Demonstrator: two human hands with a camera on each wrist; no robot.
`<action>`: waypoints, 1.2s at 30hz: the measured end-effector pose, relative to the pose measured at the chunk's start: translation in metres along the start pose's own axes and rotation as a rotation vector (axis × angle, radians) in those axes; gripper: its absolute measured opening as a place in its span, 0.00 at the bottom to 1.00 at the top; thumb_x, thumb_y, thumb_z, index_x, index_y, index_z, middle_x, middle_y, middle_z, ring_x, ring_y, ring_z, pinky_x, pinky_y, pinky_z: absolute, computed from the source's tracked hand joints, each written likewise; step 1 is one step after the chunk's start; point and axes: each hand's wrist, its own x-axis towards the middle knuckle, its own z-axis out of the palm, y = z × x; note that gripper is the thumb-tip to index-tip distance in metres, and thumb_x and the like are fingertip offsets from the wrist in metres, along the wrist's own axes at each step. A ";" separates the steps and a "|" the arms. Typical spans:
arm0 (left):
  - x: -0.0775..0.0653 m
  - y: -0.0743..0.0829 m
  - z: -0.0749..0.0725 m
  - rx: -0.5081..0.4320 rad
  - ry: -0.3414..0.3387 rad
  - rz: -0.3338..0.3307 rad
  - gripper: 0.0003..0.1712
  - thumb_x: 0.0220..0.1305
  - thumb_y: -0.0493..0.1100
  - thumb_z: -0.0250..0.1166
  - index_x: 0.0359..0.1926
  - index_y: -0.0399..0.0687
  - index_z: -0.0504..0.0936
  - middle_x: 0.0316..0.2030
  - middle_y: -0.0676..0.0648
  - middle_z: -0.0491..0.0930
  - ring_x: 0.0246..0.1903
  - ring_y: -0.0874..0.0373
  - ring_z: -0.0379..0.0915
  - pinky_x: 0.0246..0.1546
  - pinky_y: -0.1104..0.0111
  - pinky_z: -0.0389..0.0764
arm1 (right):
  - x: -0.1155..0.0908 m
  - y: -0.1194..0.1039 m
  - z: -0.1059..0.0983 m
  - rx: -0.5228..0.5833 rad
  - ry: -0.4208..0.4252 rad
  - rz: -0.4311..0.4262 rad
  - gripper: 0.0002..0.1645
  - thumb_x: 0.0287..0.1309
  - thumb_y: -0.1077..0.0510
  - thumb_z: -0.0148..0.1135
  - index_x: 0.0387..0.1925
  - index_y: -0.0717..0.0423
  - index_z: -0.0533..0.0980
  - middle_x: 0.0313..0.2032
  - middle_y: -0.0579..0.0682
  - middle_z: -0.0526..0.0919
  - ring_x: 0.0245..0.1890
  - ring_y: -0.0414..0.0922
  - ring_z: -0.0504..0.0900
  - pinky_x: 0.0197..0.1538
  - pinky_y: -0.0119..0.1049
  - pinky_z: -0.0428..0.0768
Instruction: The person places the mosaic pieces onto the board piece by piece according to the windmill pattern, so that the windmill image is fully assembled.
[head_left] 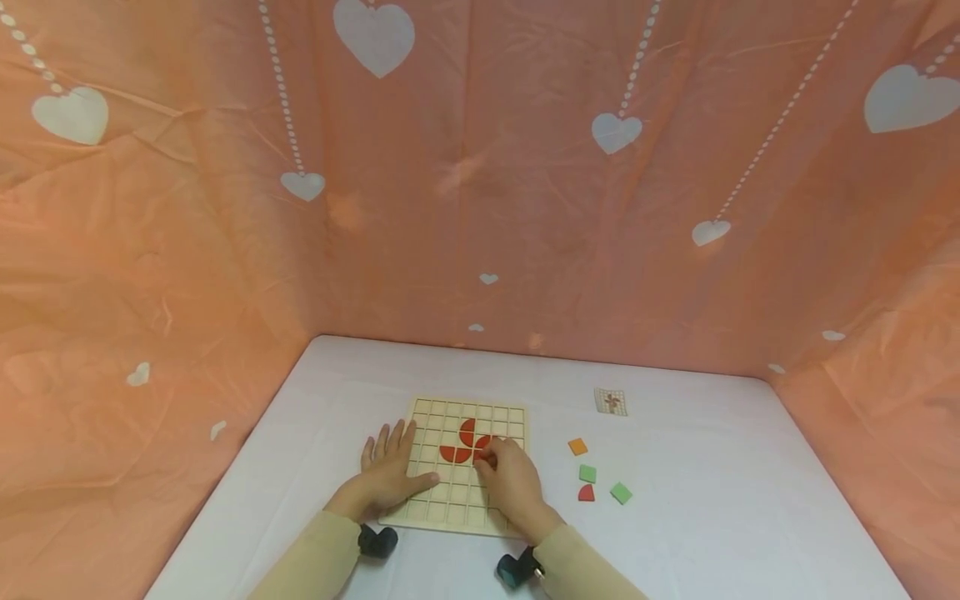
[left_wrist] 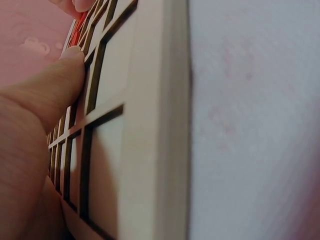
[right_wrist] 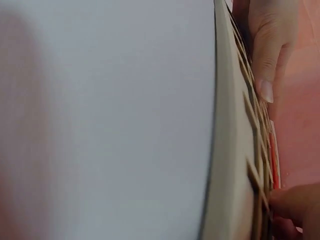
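A pale wooden grid board (head_left: 448, 517) lies flat on the table, with several red quarter-circle tiles (head_left: 447, 453) set in its cells near the middle. My left hand (head_left: 386, 477), fingers spread, rests across the board's left edge. Its thumb (left_wrist: 65, 75) lies on the grid in the left wrist view. Over the board's right half, my right hand (head_left: 513, 482) has thumb and fingertips together at a red quarter-circle tile (head_left: 477, 457) beside the others, and pinches it. The fingers partly cover that tile.
Right of the board lie an orange square tile (head_left: 577, 447), two green square tiles (head_left: 588, 473) and a loose red quarter-circle tile (head_left: 587, 493). A small pattern card (head_left: 611, 402) lies farther back. An orange curtain with hearts (head_left: 525, 208) surrounds the white table (head_left: 712, 467).
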 end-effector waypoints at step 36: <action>-0.001 0.002 -0.002 -0.005 -0.009 0.000 0.60 0.60 0.61 0.65 0.76 0.38 0.38 0.74 0.33 0.32 0.71 0.36 0.18 0.65 0.45 0.20 | -0.066 0.093 -0.113 -0.123 -0.048 0.204 0.16 0.51 0.49 0.72 0.40 0.51 0.80 0.32 0.40 0.79 0.34 0.38 0.75 0.42 0.42 0.78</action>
